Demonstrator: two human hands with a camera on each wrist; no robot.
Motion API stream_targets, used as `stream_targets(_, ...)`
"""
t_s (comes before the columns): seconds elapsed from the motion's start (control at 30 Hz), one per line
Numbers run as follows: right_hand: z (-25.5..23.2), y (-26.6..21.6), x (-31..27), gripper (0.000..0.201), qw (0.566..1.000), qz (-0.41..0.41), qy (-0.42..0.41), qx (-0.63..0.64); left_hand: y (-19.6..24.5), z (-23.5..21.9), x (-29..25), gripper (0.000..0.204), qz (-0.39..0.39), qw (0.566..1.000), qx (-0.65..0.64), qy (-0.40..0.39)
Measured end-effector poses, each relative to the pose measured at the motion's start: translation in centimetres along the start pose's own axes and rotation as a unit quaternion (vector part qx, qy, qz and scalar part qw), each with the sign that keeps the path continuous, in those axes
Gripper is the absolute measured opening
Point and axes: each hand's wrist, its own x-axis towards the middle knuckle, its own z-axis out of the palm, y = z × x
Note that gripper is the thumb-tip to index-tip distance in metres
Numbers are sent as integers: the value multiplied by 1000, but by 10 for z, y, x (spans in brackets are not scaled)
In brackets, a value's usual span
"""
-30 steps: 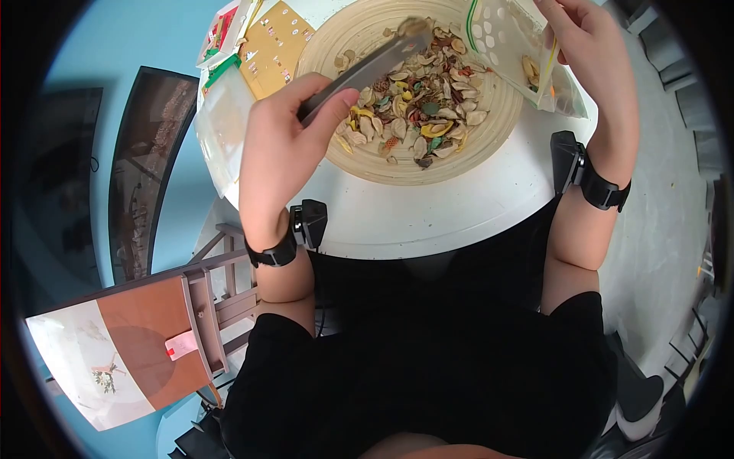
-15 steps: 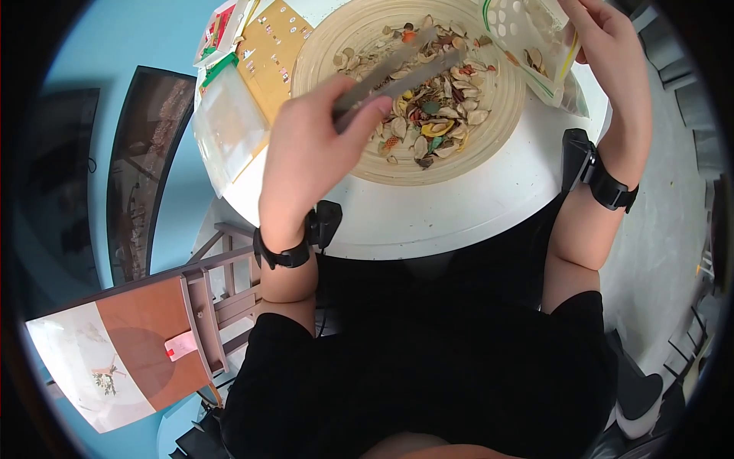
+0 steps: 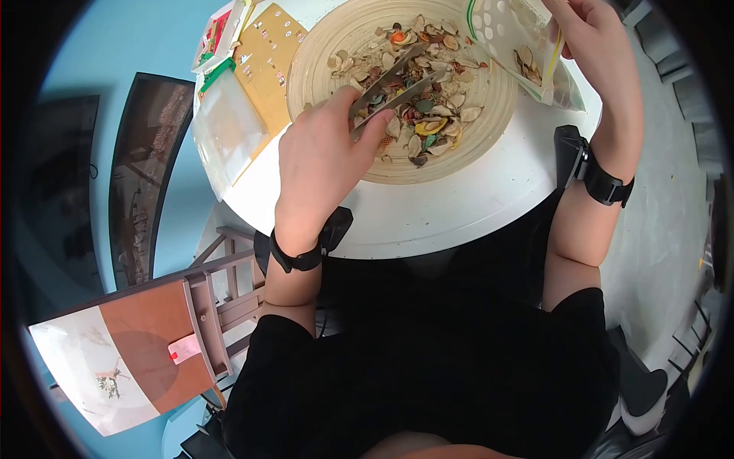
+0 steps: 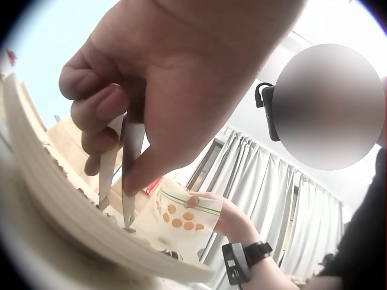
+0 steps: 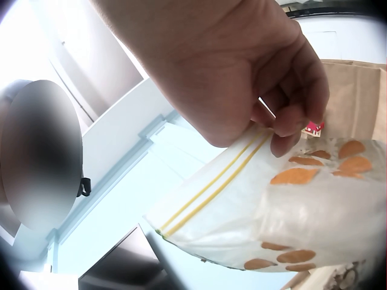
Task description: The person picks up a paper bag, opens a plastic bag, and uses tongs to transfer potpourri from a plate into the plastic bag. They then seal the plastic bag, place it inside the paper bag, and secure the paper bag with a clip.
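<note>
My left hand (image 3: 325, 157) grips metal tongs (image 3: 388, 80), with the thumb on one arm and fingers on the other. The tongs' arms stand apart, and their tips reach down into a heap of dried petals and leaves (image 3: 459, 115). This potpourri is spread over a round, shallow bamboo bowl (image 3: 310, 69). In the left wrist view the tong tips are low, just inside the bowl's rim. My right hand (image 3: 604, 53) pinches the top edge of a clear zip bag (image 3: 493, 27) with printed dots. The bag's mouth gapes toward the bowl, and some dried pieces lie inside.
The bowl stands on a round white table (image 3: 443, 214). Left of it lie a brown paper sheet (image 3: 267, 50) with small stickers, a clear bag with a green strip (image 3: 229, 118) and a white box with red contents (image 3: 222, 34). A wooden stand with a panel (image 3: 138, 359) is beside the table.
The tongs' arms, together near the bag a second ago, have spread apart. My left hand has moved right and lowered the tips into the potpourri. The bag shifted slightly right, then back left.
</note>
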Motion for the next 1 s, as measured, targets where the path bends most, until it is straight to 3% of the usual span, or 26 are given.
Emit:
stream_targets(0.07,2,7,2,30,1000,0,2,12,-4,3,2,35,1,1000,-6,20)
stream_targets(0.37,7,9,4,30,1000,-1,-1,22,-3,7,2,35,-12,994,-100,-42)
stream_targets(0.57,10,6,2,30,1000,-10,2,20,1,4,3,27,1,999,-19,-35)
stream_targets(0.77,10,6,0,30,1000,-20,3,14,-1,3,4,25,15,999,-40,-25)
stream_targets(1.0,7,2,1,30,1000,7,-5,3,-10,-21,2,22,17,979,-196,55)
